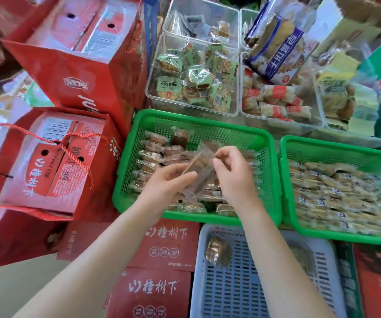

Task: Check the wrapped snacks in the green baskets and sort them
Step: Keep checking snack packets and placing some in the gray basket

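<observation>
Wrapped snacks (152, 157) were packed in rows inside a green basket (152, 118) at the middle of the view, and a second green basket (336, 150) just to its right was filled with paler wrapped snacks (336, 193). Red gift boxes (79, 51) in red carrier bags with rope handles were stacked to the left of the baskets, and flat red cartons (166, 244) were seen beneath the near edge of the first basket. A pale blue slatted basket (231, 294) was placed in front, partly under both green baskets, and a single dark wrapped snack (217, 251) was held in its far left corner. Behind the green baskets, clear plastic bins were lined up: one (155, 97) was loaded with green-labelled packets, another (244, 111) with red-labelled packets, and a large blue-and-white bag (276, 49) was laid across the top of the latter.

One clear-wrapped brown snack (198, 164) was held above the first basket between both hands. The left hand (169, 182) was curled around its lower end, with the fingertips pinched on the wrapper. The right hand (233, 171) was closed on the upper edge of the same wrapper, thumb and forefinger pinched together. The image was blurred around the snack, so print on the wrapper could not be read.
</observation>
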{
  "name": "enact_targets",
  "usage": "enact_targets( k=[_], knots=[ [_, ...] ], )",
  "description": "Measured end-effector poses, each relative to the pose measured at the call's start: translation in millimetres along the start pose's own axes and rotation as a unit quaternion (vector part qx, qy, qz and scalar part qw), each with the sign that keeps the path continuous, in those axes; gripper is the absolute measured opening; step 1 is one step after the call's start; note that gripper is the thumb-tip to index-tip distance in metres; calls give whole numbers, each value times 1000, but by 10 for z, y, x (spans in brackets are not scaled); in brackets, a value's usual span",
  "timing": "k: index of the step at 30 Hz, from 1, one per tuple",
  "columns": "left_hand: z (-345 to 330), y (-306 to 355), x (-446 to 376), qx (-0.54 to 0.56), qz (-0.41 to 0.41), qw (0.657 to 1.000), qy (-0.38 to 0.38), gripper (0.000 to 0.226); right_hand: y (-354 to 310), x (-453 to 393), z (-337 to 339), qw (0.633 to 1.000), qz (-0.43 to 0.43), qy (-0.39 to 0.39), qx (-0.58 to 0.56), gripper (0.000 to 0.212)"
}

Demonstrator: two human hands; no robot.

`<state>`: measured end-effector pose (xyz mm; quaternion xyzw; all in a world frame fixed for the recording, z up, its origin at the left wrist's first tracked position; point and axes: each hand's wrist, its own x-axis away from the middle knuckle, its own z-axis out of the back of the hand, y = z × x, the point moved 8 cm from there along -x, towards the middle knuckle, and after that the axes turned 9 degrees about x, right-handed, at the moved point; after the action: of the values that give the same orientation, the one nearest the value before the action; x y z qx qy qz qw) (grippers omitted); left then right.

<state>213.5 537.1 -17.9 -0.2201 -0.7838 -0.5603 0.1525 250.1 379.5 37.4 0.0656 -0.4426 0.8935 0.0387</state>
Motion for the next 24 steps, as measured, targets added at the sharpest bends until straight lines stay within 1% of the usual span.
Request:
enact_targets(
  k=[2,4,5,7,9,10,12,13,16,18,20,22,24],
  knots=[
    [26,-50,218,74,11,997,25,40,89,249,21,996,-63,-3,-60,6],
    [48,-128,429,137,26,989,52,40,179,520,2,983,-125,-18,-135,9],
    [38,-172,533,152,34,986,57,37,209,655,-21,976,-147,-32,-158,11],
    [-12,-262,746,149,48,986,51,30,216,913,-60,971,-164,-67,-158,20],
    [-73,-356,952,124,58,990,29,31,158,1154,-77,974,-152,-94,-135,32],
    [-101,-391,1050,116,62,991,20,34,133,1247,-58,980,-140,-89,-111,37],
    [-133,-458,1242,130,69,989,15,33,103,1402,29,991,-105,-39,-73,48],
    [-134,-500,1330,153,73,985,21,32,94,1475,76,994,-88,-7,-70,50],
    [-166,-683,1534,252,115,959,67,35,47,1681,139,996,-35,51,-60,46],
    [-170,-791,1654,292,146,939,112,25,-3,1792,130,997,3,67,-35,43],
    [-159,-866,1758,325,156,923,136,15,-27,1882,107,997,24,72,-26,35],
    [-104,-921,1833,339,144,920,134,9,-25,1946,96,997,32,69,-33,23],
    [-2,-918,1899,299,112,939,125,7,1,1997,103,996,23,65,-64,20]
  ],
)
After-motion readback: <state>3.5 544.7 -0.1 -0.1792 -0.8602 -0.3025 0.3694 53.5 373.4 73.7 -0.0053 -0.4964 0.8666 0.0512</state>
